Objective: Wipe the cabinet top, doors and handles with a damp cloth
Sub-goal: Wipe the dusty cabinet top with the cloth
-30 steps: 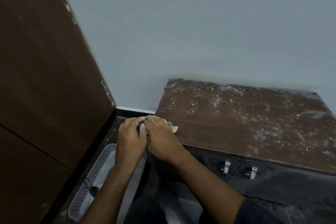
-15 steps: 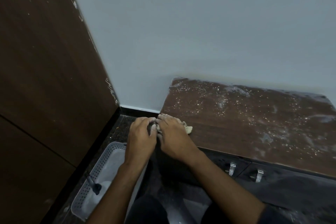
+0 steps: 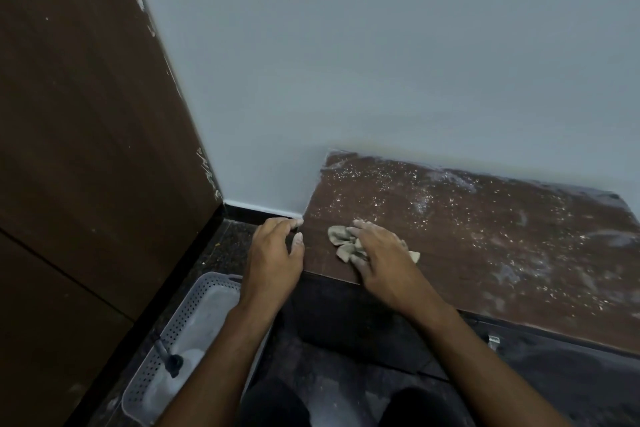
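Note:
A low brown cabinet top (image 3: 485,236), covered in white dust and specks, sits against the grey wall. My right hand (image 3: 379,253) lies flat on a crumpled beige cloth (image 3: 341,241) near the top's left front corner, pressing it down. Beside it, my left hand (image 3: 273,253) rests at the cabinet's left edge, fingers loosely bent, thumb touching the top. The dark cabinet front below is mostly hidden by my arms; one metal handle (image 3: 493,340) shows at the right.
A grey perforated plastic basket (image 3: 166,340) with a dark-handled tool (image 3: 169,357) inside stands on the dark speckled floor at the left. A tall brown panel (image 3: 86,149) fills the left side. My knees are at the bottom edge.
My hands were together over the cloth at the cabinet's left corner. They have parted: the right hand moved right onto the top with the cloth, the left stayed at the edge.

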